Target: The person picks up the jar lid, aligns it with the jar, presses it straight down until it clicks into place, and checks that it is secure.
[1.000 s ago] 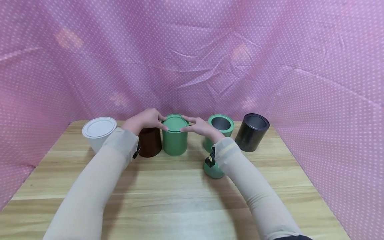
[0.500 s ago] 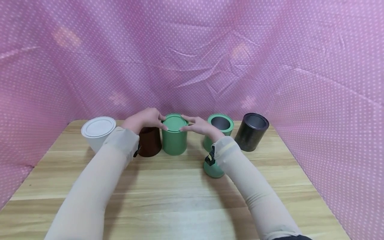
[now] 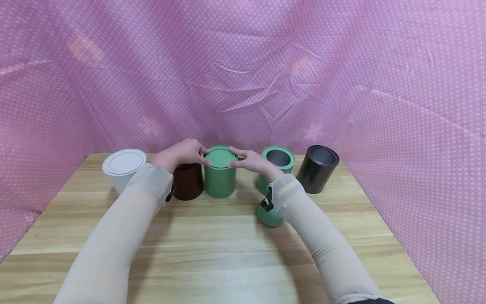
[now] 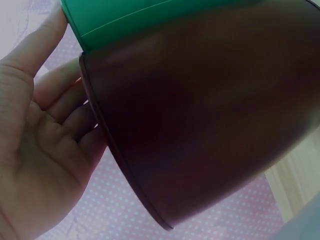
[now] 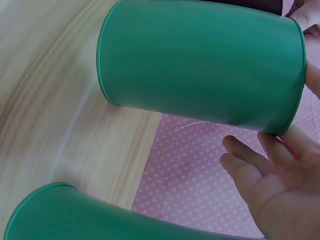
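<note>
While the lid appears seated on the green can, upright on the worktop just beside the brown can, the left hand and right hand touch its top, fingers loosely extended, with the second green can and black can standing lidless.

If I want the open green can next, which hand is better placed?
Right, probably. The right hand touches the closed green can on the side facing the open green can; the left hand is on the opposite side, by the brown can.
</note>
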The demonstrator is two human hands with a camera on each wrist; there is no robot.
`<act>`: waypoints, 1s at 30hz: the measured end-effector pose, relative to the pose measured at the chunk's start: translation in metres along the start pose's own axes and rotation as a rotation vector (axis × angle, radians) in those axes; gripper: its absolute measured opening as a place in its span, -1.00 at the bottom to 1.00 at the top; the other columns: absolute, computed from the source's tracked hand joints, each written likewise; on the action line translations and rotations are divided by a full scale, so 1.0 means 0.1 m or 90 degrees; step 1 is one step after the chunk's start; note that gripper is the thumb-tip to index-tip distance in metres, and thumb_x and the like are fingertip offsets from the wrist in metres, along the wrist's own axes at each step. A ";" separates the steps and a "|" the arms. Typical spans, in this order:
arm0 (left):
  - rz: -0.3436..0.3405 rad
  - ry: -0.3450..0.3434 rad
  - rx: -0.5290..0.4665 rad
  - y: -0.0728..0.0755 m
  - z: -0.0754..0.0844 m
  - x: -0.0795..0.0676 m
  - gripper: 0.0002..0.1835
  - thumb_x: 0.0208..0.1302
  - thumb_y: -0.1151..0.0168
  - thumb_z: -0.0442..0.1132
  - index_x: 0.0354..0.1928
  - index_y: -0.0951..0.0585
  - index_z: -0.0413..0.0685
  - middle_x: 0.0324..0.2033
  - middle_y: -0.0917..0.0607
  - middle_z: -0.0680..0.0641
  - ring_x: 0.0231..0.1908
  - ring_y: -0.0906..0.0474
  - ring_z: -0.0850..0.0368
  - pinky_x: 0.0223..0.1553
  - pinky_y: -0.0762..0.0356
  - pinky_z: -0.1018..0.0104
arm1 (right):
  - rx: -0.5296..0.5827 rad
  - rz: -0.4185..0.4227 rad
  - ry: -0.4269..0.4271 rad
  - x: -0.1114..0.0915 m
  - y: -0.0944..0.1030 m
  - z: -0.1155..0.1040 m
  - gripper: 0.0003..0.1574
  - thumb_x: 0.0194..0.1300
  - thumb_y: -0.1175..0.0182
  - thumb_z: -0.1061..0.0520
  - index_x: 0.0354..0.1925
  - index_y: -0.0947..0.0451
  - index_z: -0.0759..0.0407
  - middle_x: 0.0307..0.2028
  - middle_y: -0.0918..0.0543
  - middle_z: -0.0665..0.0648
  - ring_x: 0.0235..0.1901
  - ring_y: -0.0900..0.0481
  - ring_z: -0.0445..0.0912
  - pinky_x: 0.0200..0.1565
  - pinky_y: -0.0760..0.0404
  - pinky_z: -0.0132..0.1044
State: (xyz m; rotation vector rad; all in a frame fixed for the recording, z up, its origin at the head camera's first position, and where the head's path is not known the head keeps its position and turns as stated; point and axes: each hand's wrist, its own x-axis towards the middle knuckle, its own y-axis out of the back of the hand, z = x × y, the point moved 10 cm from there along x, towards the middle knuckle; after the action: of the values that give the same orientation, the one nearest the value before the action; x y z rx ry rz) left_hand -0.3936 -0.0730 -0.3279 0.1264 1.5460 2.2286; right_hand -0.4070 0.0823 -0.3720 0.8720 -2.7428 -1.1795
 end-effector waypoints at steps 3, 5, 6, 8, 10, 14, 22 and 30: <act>0.003 -0.006 -0.004 -0.01 0.00 0.02 -0.27 0.21 -0.34 0.04 0.29 -0.42 -0.28 0.19 -0.54 -0.29 0.19 -0.49 -0.16 0.27 -0.39 -0.09 | 0.018 -0.005 0.012 0.00 0.01 -0.02 -0.07 0.24 -0.21 -0.31 0.47 -0.04 -0.42 0.51 -0.05 -0.04 0.45 -0.14 0.06 0.41 -0.11 0.18; 0.006 -0.007 -0.002 0.00 0.01 0.02 -0.26 0.21 -0.33 0.04 0.30 -0.41 -0.30 0.21 -0.52 -0.30 0.20 -0.48 -0.18 0.27 -0.39 -0.09 | 0.023 -0.005 0.023 0.01 0.02 -0.03 -0.08 0.25 -0.21 -0.29 0.47 -0.06 -0.37 0.52 0.00 -0.13 0.46 -0.12 0.05 0.42 -0.10 0.15; 0.006 -0.005 0.001 0.00 0.02 0.02 -0.26 0.22 -0.32 0.04 0.31 -0.40 -0.30 0.22 -0.51 -0.31 0.21 -0.47 -0.19 0.27 -0.38 -0.10 | 0.021 -0.004 0.031 0.01 0.03 -0.05 -0.08 0.26 -0.21 -0.28 0.48 -0.06 -0.35 0.53 0.04 -0.16 0.47 -0.10 0.05 0.43 -0.09 0.13; 0.011 -0.006 0.005 0.01 0.04 0.01 -0.26 0.23 -0.31 0.04 0.32 -0.39 -0.29 0.20 -0.54 -0.30 0.17 -0.50 -0.18 0.26 -0.39 -0.10 | 0.007 0.003 0.043 0.00 0.05 -0.07 -0.08 0.27 -0.21 -0.27 0.48 -0.05 -0.35 0.53 0.08 -0.18 0.49 -0.02 0.04 0.44 -0.05 0.14; 0.031 -0.011 0.006 0.02 0.06 -0.01 -0.28 0.25 -0.29 0.05 0.32 -0.40 -0.24 0.14 -0.59 -0.26 0.11 -0.53 -0.15 0.24 -0.42 -0.08 | -0.007 0.014 0.060 -0.01 0.07 -0.09 -0.08 0.28 -0.20 -0.25 0.49 -0.01 -0.34 0.54 0.11 -0.15 0.51 0.06 0.03 0.45 0.00 0.15; 0.084 -0.027 -0.004 0.03 0.07 -0.09 -0.23 0.29 -0.23 0.09 0.41 -0.28 -0.19 0.27 -0.47 -0.25 0.27 -0.38 -0.15 0.33 -0.28 -0.11 | -0.014 0.033 0.093 -0.09 0.11 -0.10 -0.02 0.31 -0.17 -0.24 0.52 0.10 -0.31 0.55 0.13 -0.04 0.51 0.09 0.06 0.44 -0.02 0.16; 0.106 -0.037 -0.017 -0.06 0.09 -0.22 -0.09 0.31 -0.15 0.19 0.50 -0.06 -0.18 0.49 -0.08 -0.25 0.51 0.20 -0.21 0.46 0.17 -0.21 | -0.026 0.035 0.131 -0.26 0.13 -0.05 -0.03 0.34 -0.12 -0.28 0.52 0.16 -0.34 0.55 0.10 -0.02 0.51 0.07 0.00 0.46 -0.02 0.09; 0.158 -0.042 0.010 -0.14 0.24 -0.27 -0.10 0.29 -0.18 0.18 0.49 -0.12 -0.15 0.47 -0.13 -0.22 0.50 0.14 -0.19 0.45 0.09 -0.20 | -0.068 0.043 0.132 -0.45 0.10 0.03 -0.06 0.36 -0.12 -0.23 0.52 0.11 -0.26 0.51 -0.05 0.04 0.47 -0.07 0.06 0.43 -0.12 0.09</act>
State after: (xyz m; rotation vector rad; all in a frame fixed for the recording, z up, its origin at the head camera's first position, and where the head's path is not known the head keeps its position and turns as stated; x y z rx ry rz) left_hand -0.3574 -0.0586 -0.3275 0.4127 1.5855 2.3727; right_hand -0.3745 0.1128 -0.3585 0.8325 -2.5002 -1.1425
